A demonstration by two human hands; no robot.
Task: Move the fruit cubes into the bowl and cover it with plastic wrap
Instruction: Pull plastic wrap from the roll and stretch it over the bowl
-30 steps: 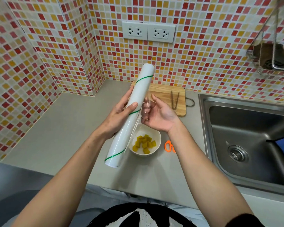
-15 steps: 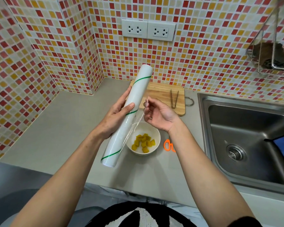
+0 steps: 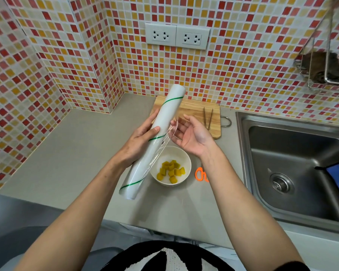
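A white bowl (image 3: 184,159) sits on the grey counter with several yellow fruit cubes (image 3: 171,170) inside. Above and left of it, my left hand (image 3: 139,142) grips a long white roll of plastic wrap (image 3: 164,122) with green stripes, held tilted over the counter. My right hand (image 3: 192,133) is just right of the roll, palm up, with the loose clear film edge (image 3: 171,130) pinched at its fingertips. A narrow strip of film stretches from the roll to those fingers, above the bowl's left rim.
A wooden cutting board (image 3: 196,112) with tongs (image 3: 207,117) lies behind the hands. Orange scissors (image 3: 200,174) lie right of the bowl, partly under my right forearm. A steel sink (image 3: 294,169) is at the right; tiled walls close off the back and left.
My right hand has drawn the film edge slightly away from the roll and turned its palm up. The roll stays in my left hand, barely shifted.
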